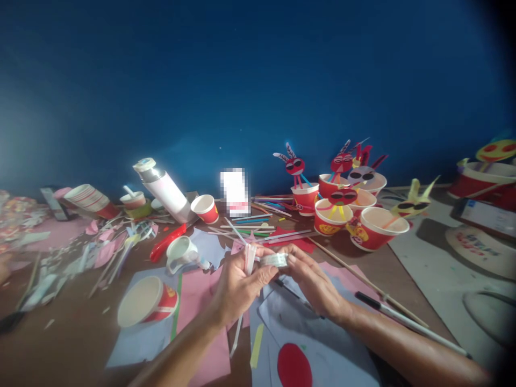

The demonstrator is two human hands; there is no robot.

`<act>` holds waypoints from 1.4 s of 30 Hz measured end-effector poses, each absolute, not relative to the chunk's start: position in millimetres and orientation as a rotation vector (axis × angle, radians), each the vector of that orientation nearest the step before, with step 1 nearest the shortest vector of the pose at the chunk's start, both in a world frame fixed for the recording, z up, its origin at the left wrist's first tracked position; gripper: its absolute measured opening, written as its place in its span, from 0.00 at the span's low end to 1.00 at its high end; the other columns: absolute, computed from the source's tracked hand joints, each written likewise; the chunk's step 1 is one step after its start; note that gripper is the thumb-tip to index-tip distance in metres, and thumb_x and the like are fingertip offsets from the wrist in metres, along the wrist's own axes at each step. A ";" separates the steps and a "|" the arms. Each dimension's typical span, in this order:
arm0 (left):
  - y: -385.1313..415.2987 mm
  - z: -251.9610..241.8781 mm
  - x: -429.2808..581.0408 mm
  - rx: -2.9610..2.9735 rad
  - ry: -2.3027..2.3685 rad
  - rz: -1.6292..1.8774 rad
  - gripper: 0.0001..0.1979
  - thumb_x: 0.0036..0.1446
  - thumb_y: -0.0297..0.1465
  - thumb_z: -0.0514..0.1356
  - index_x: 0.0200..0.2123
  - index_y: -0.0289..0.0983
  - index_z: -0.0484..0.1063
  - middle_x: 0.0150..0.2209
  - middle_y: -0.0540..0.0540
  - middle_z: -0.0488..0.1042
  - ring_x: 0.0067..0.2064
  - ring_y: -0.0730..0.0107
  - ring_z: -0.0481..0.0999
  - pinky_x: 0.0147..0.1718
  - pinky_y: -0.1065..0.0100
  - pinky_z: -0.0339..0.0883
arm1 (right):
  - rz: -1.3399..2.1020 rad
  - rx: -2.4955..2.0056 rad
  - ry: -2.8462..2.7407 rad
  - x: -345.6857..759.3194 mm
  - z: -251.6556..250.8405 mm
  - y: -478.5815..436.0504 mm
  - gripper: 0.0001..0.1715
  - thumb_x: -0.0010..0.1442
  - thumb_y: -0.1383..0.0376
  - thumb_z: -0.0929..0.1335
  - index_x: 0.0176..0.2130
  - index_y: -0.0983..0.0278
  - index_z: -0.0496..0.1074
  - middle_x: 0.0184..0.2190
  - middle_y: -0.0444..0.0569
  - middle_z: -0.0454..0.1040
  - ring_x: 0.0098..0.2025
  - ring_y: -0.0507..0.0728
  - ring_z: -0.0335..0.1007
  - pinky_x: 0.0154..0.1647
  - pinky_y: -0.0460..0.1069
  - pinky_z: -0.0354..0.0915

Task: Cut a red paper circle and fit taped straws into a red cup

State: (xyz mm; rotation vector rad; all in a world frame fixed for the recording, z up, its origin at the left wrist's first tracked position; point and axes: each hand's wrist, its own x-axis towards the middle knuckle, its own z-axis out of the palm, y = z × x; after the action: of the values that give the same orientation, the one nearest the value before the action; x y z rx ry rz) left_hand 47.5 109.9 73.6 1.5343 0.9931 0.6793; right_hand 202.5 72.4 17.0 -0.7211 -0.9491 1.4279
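Observation:
In the head view, my left hand (pixel 236 285) is closed on a white paper straw (pixel 237 336), whose ends stick out above and below the fist. A short whitish piece (pixel 250 259) stands upright at its fingers. Between both hands is a small pale roll of tape (pixel 274 260), with my left thumb against its near side. My right hand (pixel 314 279) pinches the roll's right end. Below them lie white paper sheets (pixel 318 333), a red paper oval (pixel 294 365) and a yellow strip (pixel 257 345). A dark pen (pixel 296 296) is partly hidden under my right hand.
Red paper cups with paper-faced figures (pixel 296 166) stand at the back right. A white flask (pixel 167 193), a mug (pixel 183 253) and a tipped cup (pixel 141 303) are on the left. Loose straws (pixel 258 219), a wooden stick (pixel 363 277) and a marker (pixel 411 320) lie around.

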 end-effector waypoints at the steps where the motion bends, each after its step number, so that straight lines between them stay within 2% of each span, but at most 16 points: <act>1: 109.9 73.5 46.6 1.557 1.000 0.681 0.14 0.51 0.39 0.61 0.38 0.35 0.72 0.17 0.54 0.63 0.16 0.81 0.56 0.14 0.77 0.50 | 1.381 -0.756 -0.979 204.6 19.2 73.4 0.09 0.61 0.58 0.63 0.37 0.60 0.67 0.33 0.46 0.68 0.36 0.55 0.63 0.39 0.50 0.60; 3: 109.8 74.5 44.9 1.594 1.004 0.668 0.14 0.51 0.39 0.61 0.38 0.36 0.72 0.17 0.54 0.63 0.16 0.81 0.56 0.14 0.77 0.50 | 1.324 -0.792 -1.024 209.1 23.4 75.2 0.08 0.59 0.59 0.65 0.37 0.60 0.69 0.37 0.47 0.69 0.38 0.55 0.63 0.41 0.49 0.60; 5: 109.5 76.3 43.8 1.618 0.990 0.659 0.13 0.51 0.38 0.61 0.38 0.38 0.73 0.22 0.53 0.66 0.17 0.83 0.57 0.15 0.77 0.51 | 1.309 -0.805 -1.047 212.6 27.2 76.6 0.07 0.57 0.60 0.67 0.35 0.60 0.70 0.39 0.47 0.69 0.39 0.55 0.63 0.39 0.49 0.60; 9: 109.4 79.1 43.0 1.657 0.947 0.682 0.10 0.51 0.36 0.62 0.37 0.38 0.74 0.33 0.48 0.71 0.21 0.82 0.61 0.19 0.76 0.56 | 1.279 -0.842 -1.079 215.9 35.1 78.1 0.07 0.55 0.60 0.69 0.30 0.61 0.71 0.33 0.45 0.67 0.34 0.53 0.62 0.33 0.47 0.60; 12: 110.2 79.7 42.2 1.683 0.937 0.667 0.11 0.51 0.36 0.62 0.37 0.38 0.74 0.30 0.48 0.70 0.26 0.76 0.65 0.24 0.74 0.60 | 1.295 -0.881 -1.115 218.4 42.0 79.3 0.07 0.53 0.60 0.69 0.29 0.62 0.71 0.28 0.44 0.66 0.29 0.52 0.60 0.29 0.47 0.58; 18: 113.0 83.6 38.7 1.772 0.964 0.556 0.12 0.50 0.37 0.63 0.36 0.37 0.74 0.29 0.48 0.71 0.29 0.74 0.67 0.28 0.73 0.61 | 1.456 -0.912 -1.260 230.5 50.5 82.8 0.07 0.54 0.62 0.69 0.30 0.63 0.70 0.26 0.42 0.66 0.26 0.50 0.58 0.27 0.46 0.56; 23: 115.5 83.1 36.6 1.766 0.928 0.406 0.14 0.50 0.38 0.62 0.38 0.35 0.73 0.27 0.50 0.69 0.26 0.76 0.65 0.24 0.73 0.59 | 1.473 -1.004 -1.493 243.1 54.3 85.6 0.06 0.54 0.63 0.69 0.31 0.64 0.70 0.25 0.43 0.67 0.26 0.49 0.60 0.26 0.45 0.57; 27: 115.9 82.9 38.9 1.789 0.878 0.365 0.13 0.49 0.36 0.63 0.36 0.34 0.74 0.31 0.47 0.72 0.31 0.71 0.70 0.29 0.72 0.62 | 1.231 -1.140 -1.816 248.4 64.9 82.7 0.03 0.55 0.66 0.68 0.31 0.64 0.71 0.27 0.42 0.70 0.29 0.50 0.64 0.31 0.45 0.60; 29: 115.8 82.9 40.6 1.744 0.877 0.361 0.12 0.49 0.35 0.63 0.35 0.33 0.74 0.30 0.47 0.73 0.31 0.70 0.70 0.29 0.72 0.62 | 0.972 -1.157 -1.989 248.1 69.9 79.2 0.02 0.56 0.68 0.66 0.31 0.64 0.70 0.29 0.43 0.71 0.31 0.51 0.64 0.35 0.47 0.60; 32: 117.1 81.1 42.4 1.647 0.890 0.389 0.12 0.48 0.35 0.64 0.33 0.33 0.75 0.25 0.49 0.72 0.26 0.74 0.67 0.25 0.74 0.60 | 0.528 -1.143 -2.141 244.4 73.1 74.5 0.04 0.58 0.71 0.64 0.32 0.65 0.69 0.31 0.46 0.70 0.35 0.54 0.63 0.39 0.50 0.58; 35: 120.3 77.0 42.4 1.566 0.905 0.433 0.12 0.47 0.36 0.65 0.31 0.32 0.75 0.18 0.53 0.65 0.19 0.81 0.59 0.18 0.76 0.53 | 0.265 -1.151 -2.208 239.5 71.7 73.0 0.05 0.59 0.71 0.63 0.31 0.65 0.67 0.30 0.48 0.70 0.34 0.55 0.61 0.37 0.51 0.56; 38: 122.9 72.4 41.4 1.465 0.894 0.456 0.12 0.48 0.36 0.64 0.32 0.32 0.75 0.13 0.57 0.59 0.15 0.83 0.54 0.14 0.76 0.48 | 0.086 -1.158 -2.214 236.4 68.5 74.1 0.07 0.61 0.70 0.61 0.30 0.66 0.66 0.29 0.49 0.69 0.32 0.55 0.59 0.34 0.51 0.55; 42: 123.5 68.6 40.5 1.345 0.846 0.492 0.14 0.49 0.36 0.64 0.36 0.32 0.74 0.15 0.55 0.62 0.14 0.83 0.57 0.12 0.77 0.47 | 0.089 -1.076 -2.149 236.1 65.1 74.9 0.04 0.60 0.72 0.61 0.33 0.66 0.64 0.29 0.49 0.68 0.33 0.55 0.59 0.35 0.51 0.55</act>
State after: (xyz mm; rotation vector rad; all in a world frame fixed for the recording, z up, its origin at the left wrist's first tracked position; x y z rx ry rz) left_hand 40.5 123.5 68.6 1.3450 0.8458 0.4920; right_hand 236.1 74.9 65.1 -1.0763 -2.1489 0.0885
